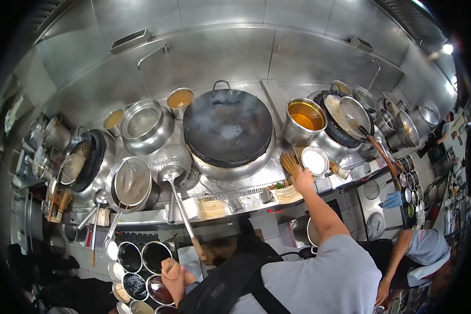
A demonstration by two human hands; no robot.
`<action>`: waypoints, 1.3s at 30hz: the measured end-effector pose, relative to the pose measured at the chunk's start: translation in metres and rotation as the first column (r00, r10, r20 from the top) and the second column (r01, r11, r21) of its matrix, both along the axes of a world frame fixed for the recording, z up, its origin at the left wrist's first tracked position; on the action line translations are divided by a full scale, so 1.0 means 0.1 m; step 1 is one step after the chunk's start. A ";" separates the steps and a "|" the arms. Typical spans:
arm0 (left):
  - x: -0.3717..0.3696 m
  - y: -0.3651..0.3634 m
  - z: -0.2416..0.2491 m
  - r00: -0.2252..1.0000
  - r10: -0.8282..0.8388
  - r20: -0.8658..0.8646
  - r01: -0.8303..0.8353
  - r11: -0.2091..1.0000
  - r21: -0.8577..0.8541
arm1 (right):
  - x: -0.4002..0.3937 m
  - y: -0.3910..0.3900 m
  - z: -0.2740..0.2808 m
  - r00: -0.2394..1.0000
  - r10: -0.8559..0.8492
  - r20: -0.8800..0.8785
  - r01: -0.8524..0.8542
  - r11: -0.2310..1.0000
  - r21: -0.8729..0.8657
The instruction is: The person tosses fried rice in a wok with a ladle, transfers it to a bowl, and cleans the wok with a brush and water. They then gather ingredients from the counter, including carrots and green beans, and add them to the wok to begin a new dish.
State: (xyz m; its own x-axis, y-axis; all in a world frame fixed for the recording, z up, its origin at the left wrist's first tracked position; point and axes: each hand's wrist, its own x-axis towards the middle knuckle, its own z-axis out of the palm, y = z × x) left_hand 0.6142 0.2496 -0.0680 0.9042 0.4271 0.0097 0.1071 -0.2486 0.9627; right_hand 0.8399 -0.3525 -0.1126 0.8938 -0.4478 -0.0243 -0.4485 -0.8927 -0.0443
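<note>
Right hand at the bamboo brush beside the empty wok; left hand closed low at the bowl rack.

The right hand (302, 181) reaches to the bundle of tan bamboo brush bristles (289, 164), which stands upright on the steel counter edge just right of the large round black iron wok (228, 127); whether its fingers close on the bundle cannot be told. The left hand (172, 272) is closed in a fist above the round glazed sauce bowls (146, 272), near the wooden handle of the perforated steel ladle (170, 170). Probable hazards: the wok's matte surface shows haze, so the extended forearm risks a burn; the stiff bristles may tip the adjacent shallow white-filled steel bowl (314, 160); the polished steel pot of amber liquid (305, 119) sits near.
</note>
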 end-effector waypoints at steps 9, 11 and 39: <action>1.60 -0.87 0.43 0.940 -0.337 0.047 0.323 0.927 0.190 | -0.25 -0.53 -0.26 0.968 0.046 0.248 -0.193 0.767 0.612; 1.95 -1.20 0.59 0.875 -0.482 0.036 0.463 0.857 0.227 | -0.54 -0.28 0.10 0.892 0.092 0.443 -0.352 0.756 0.552; 3.40 -2.80 0.35 0.625 -0.776 0.092 0.568 0.532 0.628 | 3.80 0.05 1.32 0.834 0.541 -0.112 -0.552 0.826 -0.118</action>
State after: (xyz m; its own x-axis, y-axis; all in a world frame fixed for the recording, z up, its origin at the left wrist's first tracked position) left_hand 0.9539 -0.0309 -0.0332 0.8022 -0.4774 0.3585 -0.5901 -0.5428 0.5977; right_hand 1.2204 -0.3473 0.0198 0.9914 0.1098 -0.0711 0.1173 -0.9868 0.1116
